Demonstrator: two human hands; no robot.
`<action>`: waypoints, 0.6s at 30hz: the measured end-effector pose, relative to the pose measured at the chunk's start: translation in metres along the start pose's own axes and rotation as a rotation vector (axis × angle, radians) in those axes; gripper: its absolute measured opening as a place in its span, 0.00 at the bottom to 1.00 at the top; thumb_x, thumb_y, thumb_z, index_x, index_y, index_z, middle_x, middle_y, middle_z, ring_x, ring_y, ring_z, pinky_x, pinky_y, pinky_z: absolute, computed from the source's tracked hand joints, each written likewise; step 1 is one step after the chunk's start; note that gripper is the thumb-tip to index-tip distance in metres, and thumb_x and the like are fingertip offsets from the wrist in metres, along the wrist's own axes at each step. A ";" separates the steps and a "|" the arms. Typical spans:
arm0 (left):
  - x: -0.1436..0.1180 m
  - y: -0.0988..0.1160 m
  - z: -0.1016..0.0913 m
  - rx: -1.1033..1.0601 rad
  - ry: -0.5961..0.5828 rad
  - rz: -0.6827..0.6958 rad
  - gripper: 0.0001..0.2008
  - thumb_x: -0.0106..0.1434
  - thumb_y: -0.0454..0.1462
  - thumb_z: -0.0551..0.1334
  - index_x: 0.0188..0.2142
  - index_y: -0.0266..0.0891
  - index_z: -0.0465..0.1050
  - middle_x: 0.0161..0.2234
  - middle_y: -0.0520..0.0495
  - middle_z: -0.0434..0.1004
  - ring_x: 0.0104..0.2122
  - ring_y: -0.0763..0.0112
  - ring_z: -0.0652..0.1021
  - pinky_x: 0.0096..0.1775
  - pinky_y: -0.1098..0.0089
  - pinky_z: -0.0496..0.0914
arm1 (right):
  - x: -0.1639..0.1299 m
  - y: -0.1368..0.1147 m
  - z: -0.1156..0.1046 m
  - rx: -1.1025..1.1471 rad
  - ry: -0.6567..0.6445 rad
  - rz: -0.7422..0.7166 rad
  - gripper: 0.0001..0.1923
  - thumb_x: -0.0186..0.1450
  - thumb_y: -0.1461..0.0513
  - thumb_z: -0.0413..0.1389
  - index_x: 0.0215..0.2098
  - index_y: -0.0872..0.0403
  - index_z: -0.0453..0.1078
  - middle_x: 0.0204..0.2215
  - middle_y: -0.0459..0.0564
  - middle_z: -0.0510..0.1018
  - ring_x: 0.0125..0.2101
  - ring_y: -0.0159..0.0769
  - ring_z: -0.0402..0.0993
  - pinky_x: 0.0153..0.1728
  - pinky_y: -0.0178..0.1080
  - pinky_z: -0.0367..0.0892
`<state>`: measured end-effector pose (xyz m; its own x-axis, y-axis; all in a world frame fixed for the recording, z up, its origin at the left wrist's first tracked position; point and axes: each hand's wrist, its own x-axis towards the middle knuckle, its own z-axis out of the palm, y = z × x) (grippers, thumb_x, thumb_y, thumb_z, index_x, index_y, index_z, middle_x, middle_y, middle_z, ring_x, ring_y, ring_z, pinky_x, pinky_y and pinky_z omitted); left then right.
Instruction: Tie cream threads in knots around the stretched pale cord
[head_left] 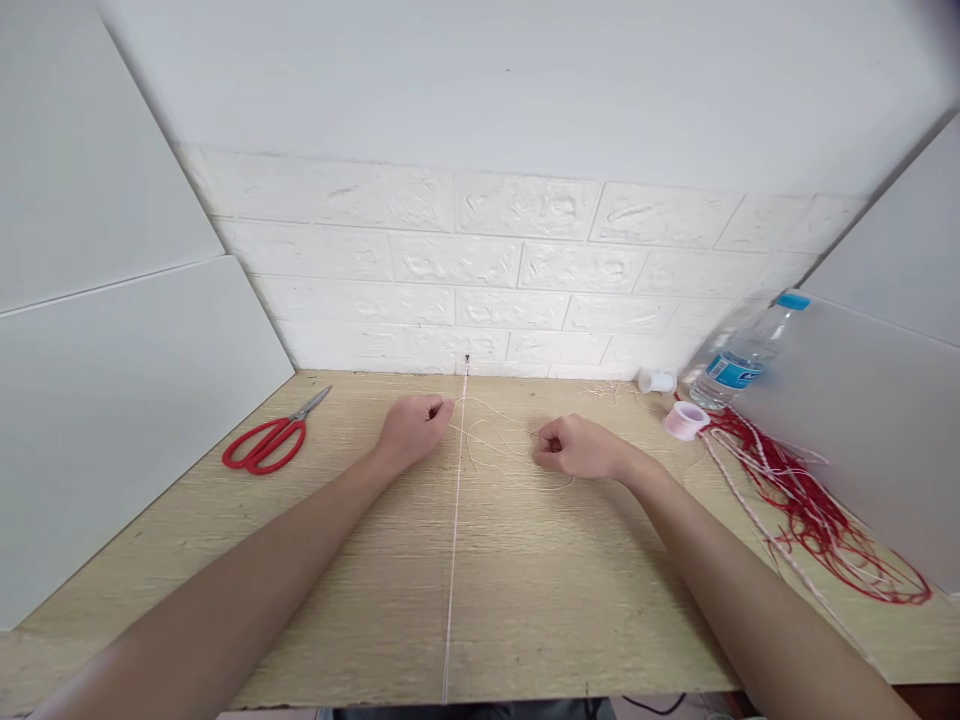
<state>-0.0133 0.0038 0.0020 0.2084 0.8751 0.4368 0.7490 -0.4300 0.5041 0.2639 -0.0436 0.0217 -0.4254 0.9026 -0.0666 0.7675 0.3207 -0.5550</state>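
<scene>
Knotting on a taut cord [453, 540] pinned at a nail [467, 358]. Left hand [411, 428] and right hand [577, 447] each pinch thin pale thread [495, 445], looped loosely across the cord's far end; no finished knots are discernible. Scissors [268, 440] lie untouched.

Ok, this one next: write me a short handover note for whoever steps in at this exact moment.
Left hand: fingers closed, pinching thin pale thread beside the taut cord.
Right hand: fingers closed on the loose thread loops.
The taut cord runs from a pin at the wall straight to the near table edge. Red scissors lie to the left. A pink spool, white spool, water bottle and a bundle of red cords sit to the right.
Done: cord strung taut, thread looped around it. No finished knots can be made out.
Left: likely all the knotting along the cord.
</scene>
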 end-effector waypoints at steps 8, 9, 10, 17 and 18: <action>0.000 -0.004 0.001 -0.016 -0.001 -0.023 0.19 0.60 0.44 0.55 0.17 0.39 0.52 0.16 0.55 0.56 0.19 0.76 0.60 0.26 0.70 0.53 | 0.003 0.004 0.001 -0.202 0.147 0.110 0.12 0.59 0.60 0.52 0.19 0.54 0.62 0.17 0.44 0.69 0.19 0.29 0.60 0.22 0.35 0.48; 0.000 -0.005 0.001 -0.022 -0.004 -0.026 0.18 0.59 0.44 0.56 0.18 0.39 0.53 0.16 0.55 0.57 0.20 0.76 0.61 0.26 0.71 0.54 | 0.004 0.005 0.001 -0.212 0.190 0.142 0.11 0.59 0.59 0.52 0.20 0.54 0.64 0.19 0.45 0.71 0.21 0.30 0.62 0.22 0.35 0.49; 0.000 -0.005 0.001 -0.027 -0.009 -0.027 0.17 0.59 0.43 0.56 0.18 0.39 0.54 0.16 0.55 0.59 0.20 0.75 0.62 0.26 0.71 0.54 | 0.006 0.006 0.000 -0.216 0.233 0.174 0.10 0.60 0.59 0.52 0.23 0.54 0.65 0.21 0.46 0.73 0.22 0.31 0.64 0.23 0.35 0.50; 0.000 -0.007 0.002 -0.018 -0.018 -0.013 0.15 0.56 0.41 0.57 0.18 0.39 0.54 0.17 0.55 0.60 0.20 0.75 0.63 0.26 0.71 0.54 | 0.013 0.019 0.000 -0.187 0.340 0.402 0.12 0.61 0.55 0.53 0.40 0.51 0.69 0.32 0.50 0.78 0.31 0.38 0.72 0.26 0.36 0.53; 0.000 -0.007 0.002 -0.017 -0.019 -0.013 0.15 0.56 0.40 0.57 0.18 0.39 0.54 0.17 0.55 0.60 0.20 0.75 0.62 0.26 0.71 0.54 | 0.014 0.021 0.000 -0.191 0.335 0.428 0.13 0.61 0.54 0.53 0.41 0.51 0.69 0.33 0.50 0.78 0.32 0.39 0.72 0.26 0.36 0.54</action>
<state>-0.0176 0.0077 -0.0030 0.2112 0.8845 0.4161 0.7406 -0.4226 0.5224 0.2741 -0.0242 0.0089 0.0936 0.9951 0.0313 0.9239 -0.0751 -0.3751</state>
